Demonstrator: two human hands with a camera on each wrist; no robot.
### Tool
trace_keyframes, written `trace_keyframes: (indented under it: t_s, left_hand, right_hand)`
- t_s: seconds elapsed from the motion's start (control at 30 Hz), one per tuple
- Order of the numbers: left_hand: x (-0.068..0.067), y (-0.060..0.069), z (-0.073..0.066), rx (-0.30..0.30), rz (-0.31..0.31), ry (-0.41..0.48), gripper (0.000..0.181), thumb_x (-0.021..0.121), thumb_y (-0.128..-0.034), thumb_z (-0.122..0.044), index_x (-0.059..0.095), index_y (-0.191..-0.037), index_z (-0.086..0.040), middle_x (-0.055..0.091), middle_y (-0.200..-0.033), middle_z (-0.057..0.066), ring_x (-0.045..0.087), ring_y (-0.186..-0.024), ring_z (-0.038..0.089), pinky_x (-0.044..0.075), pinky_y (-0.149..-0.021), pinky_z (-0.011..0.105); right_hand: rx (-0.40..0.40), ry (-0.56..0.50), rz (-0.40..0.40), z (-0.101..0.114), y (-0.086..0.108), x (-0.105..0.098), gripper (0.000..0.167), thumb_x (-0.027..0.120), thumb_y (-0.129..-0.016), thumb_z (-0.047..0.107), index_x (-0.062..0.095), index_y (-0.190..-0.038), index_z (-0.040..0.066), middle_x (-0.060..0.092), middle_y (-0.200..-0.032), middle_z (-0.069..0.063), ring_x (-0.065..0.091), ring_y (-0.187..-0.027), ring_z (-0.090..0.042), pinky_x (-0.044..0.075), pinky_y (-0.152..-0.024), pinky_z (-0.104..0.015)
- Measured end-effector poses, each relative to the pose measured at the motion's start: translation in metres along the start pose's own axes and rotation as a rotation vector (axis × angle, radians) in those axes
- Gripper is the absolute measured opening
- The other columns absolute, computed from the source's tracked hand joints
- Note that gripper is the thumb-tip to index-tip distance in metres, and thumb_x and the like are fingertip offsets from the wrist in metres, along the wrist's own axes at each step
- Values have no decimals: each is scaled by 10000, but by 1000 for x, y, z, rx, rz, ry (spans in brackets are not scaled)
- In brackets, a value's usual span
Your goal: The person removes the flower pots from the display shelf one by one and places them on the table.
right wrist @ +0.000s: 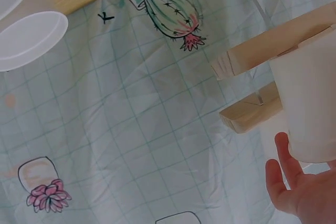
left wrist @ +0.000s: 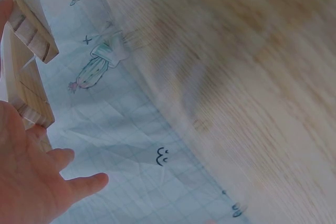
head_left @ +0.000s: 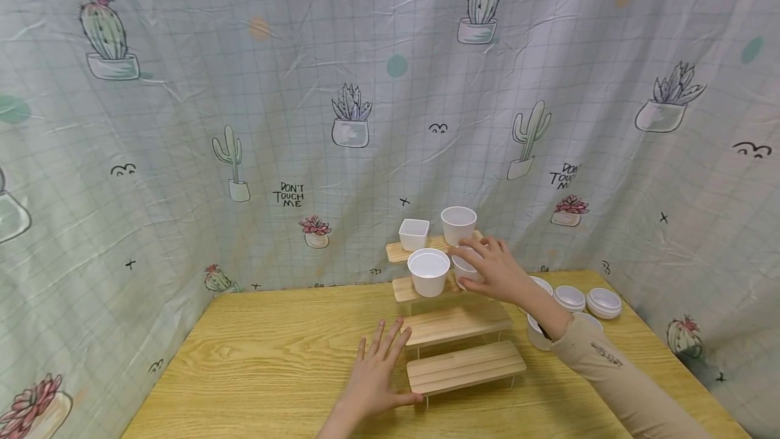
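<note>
A stepped wooden stand (head_left: 460,322) holds white pots on its upper two steps. My right hand (head_left: 501,273) grips a round white pot (head_left: 466,272) at the right of the second step from the top, fingers at its rim and thumb lower down. The same pot looms large at the right edge of the right wrist view. Left of it stands another round white pot (head_left: 429,275). Spread beside the stand's left end, my left hand (head_left: 376,371) has straight fingers, the thumb by the lowest step. In the left wrist view, its fingers are near the step ends.
On the top step are a square white pot (head_left: 414,236) and a round white pot (head_left: 458,225). Several more white pots (head_left: 604,303) stand on the table to the right, partly behind my right forearm. A cactus-print curtain (head_left: 274,120) hangs behind the wooden table (head_left: 274,351).
</note>
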State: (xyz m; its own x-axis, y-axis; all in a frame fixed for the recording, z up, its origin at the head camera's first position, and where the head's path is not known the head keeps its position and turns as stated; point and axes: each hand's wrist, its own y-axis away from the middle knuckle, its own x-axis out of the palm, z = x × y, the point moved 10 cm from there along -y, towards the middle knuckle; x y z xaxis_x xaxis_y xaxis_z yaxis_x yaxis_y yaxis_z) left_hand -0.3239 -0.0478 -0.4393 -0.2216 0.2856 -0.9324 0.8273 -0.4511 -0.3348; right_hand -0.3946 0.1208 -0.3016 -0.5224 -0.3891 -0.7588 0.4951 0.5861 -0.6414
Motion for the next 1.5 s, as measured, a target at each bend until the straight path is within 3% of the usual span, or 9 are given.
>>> trace_keyframes:
  t_s: [0.67,1.5]
  left_hand:
    - [1,1,1,2,10,-17,1069,620,-598,-696,150,-1438,-231,108,-1516,-11,180,-1357,358,270,-978,642]
    - [0,1,0,-4,23,-6,1063,629,-599,-681,159,-1437,-226,116,-1515,-4,185,-1354,363,265,-983,641]
  right_hand:
    - [48,-2,-30,-4,18,-11,570,713,-709,313,508,-1232,218,504,-1214,-192,433,-1039,-380,346,-819,-543]
    - [85,13,-46,-5,65,-29,607,748,-667,296,525,-1222,189,489,-1200,-131,433,-1020,-346,347,-775,-504]
